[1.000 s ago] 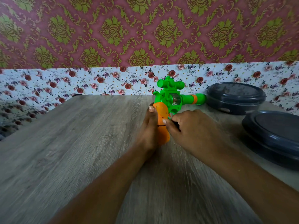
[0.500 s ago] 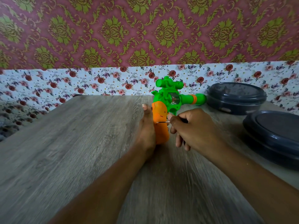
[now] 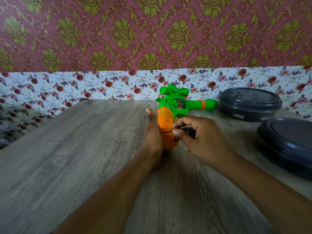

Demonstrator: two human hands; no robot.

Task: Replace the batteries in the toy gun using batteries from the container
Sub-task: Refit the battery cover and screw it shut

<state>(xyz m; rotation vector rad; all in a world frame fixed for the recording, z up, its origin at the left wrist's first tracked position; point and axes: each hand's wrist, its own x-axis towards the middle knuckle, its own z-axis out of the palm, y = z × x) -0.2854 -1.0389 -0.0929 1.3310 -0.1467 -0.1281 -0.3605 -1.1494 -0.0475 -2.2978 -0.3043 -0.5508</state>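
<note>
Between the earlier frames and now, the right hand (image 3: 200, 137) has rotated slightly around the small screwdriver (image 3: 189, 131) it works with; the toy gun (image 3: 175, 112) and the left hand (image 3: 152, 132) have not shifted.

Nearest the camera, both forearms extend across the wooden table (image 3: 67, 157) and converge on the gun's orange grip.

The left hand lies flat against the left side of the grip, fingers straight and pressed together, thumb tip up. This bracing most likely stops the gun from turning or sliding under tool pressure.

The right hand's thumb and curled fingers pinch the dark handle of the screwdriver, its thin shaft aimed sideways at the grip. Judged from the task, the battery cover screw sits there and is being worked; the cover appears not yet removed.

The toy gun stands on the table at mid-depth, grip down, green barrel pointing right.

Farther right, two dark lidded containers (image 3: 249, 103) (image 3: 290, 141) rest on the table, well apart from the gun. Which one holds the batteries cannot be determined; both lids are on.

The screw head, the tool tip and the lower fingers of the right hand are hidden or too small to resolve. The nearer container is cut off by the right frame edge.
</note>
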